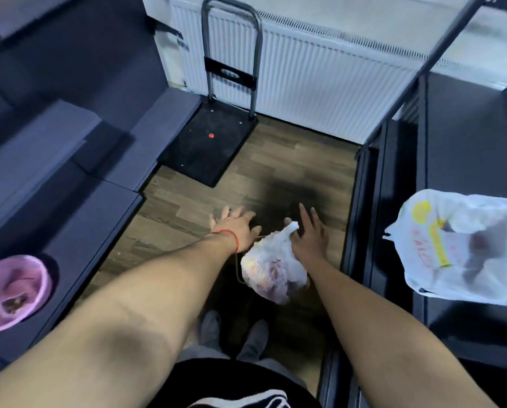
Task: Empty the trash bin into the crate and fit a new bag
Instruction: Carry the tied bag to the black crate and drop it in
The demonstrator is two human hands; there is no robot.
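Fingers [305, 214] of the right hand [309, 235] are spread and pointing forward, with the thumb pinning the knotted neck of a full white bag [271, 270] against the palm; the bag hangs under the hand, above the floor, with pale and reddish scraps showing through the plastic. Left hand [236, 223] is flat and open, fingers apart, touching nothing, just beside the bag's neck; a red string [231, 235] sits on that wrist. Count: two hands, two plastic bags, one bowl, one hand truck. Second bag [464, 245] is white with yellow and red print, mouth spread open, standing on the dark surface [467, 136] at right; contents too blurred to tell, and what it lines is hidden. Pink bowl [12, 293] on the dark counter [78, 231] at left holds some brown scraps. Floor [290, 160] is wood-look planks, a narrow strip between the dark units. Folding hand truck [217, 136] stands at the far end, against a white radiator [320, 81]. Two feet in grey socks [234, 334] below the bag.
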